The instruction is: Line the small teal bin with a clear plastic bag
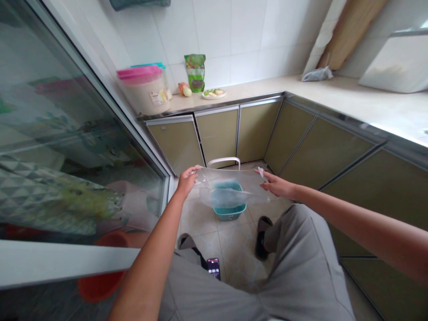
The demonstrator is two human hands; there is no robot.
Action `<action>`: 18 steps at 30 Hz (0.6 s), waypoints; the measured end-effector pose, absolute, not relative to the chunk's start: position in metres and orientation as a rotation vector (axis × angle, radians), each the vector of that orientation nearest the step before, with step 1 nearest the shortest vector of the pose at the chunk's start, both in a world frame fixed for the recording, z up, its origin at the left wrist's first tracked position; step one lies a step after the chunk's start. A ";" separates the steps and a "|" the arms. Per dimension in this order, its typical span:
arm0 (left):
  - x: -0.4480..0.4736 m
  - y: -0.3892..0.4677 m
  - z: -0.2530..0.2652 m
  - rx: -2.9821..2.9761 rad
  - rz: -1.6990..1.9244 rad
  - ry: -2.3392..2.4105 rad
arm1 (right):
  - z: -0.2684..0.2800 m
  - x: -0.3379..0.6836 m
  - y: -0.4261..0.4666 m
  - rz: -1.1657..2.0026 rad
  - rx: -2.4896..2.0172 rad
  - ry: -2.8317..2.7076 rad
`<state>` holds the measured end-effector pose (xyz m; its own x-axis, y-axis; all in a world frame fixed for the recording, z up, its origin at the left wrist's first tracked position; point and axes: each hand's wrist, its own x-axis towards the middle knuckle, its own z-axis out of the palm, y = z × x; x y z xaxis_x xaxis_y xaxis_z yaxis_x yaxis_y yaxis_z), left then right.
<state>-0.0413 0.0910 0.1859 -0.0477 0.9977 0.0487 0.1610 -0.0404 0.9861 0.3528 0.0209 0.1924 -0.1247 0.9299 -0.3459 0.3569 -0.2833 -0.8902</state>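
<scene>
A clear plastic bag [230, 187] is stretched between my two hands. My left hand [187, 180] pinches its left edge, and my right hand [274, 183] grips the bunched right edge. Below the bag, a small teal bin [230, 215] stands on the tiled floor, partly seen through the plastic. Its raised white handle [224, 159] arches up behind the bag. I cannot tell whether the bag touches the bin.
A phone [213, 268] showing a timer lies by my feet. On the counter are a pink-lidded container [147, 89], onions [185, 89], a green pouch [195, 73] and a plate of food [214, 94]. Cabinets [217, 133] enclose the corner; a glass door [83, 133] is at left.
</scene>
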 end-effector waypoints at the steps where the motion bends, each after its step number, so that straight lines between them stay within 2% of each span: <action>1: -0.041 0.089 0.180 1.320 1.190 1.341 | 0.185 0.353 0.023 1.386 -1.663 -1.416; 6: -0.041 0.076 0.151 1.219 1.129 1.281 | 0.178 0.355 0.029 1.153 -1.896 -1.422; 9: -0.046 0.068 0.135 1.167 1.119 1.247 | 0.202 0.345 0.017 0.752 -1.940 -1.584; 12: -0.051 0.063 0.129 1.166 1.077 1.240 | 0.227 0.317 0.002 0.420 -1.757 -1.815; 15: -0.052 0.062 0.135 1.211 1.038 1.200 | 0.220 0.273 0.013 0.596 -1.548 -2.107; 18: -0.050 0.064 0.144 1.209 1.019 1.147 | 0.173 0.229 0.060 0.958 -1.530 -2.320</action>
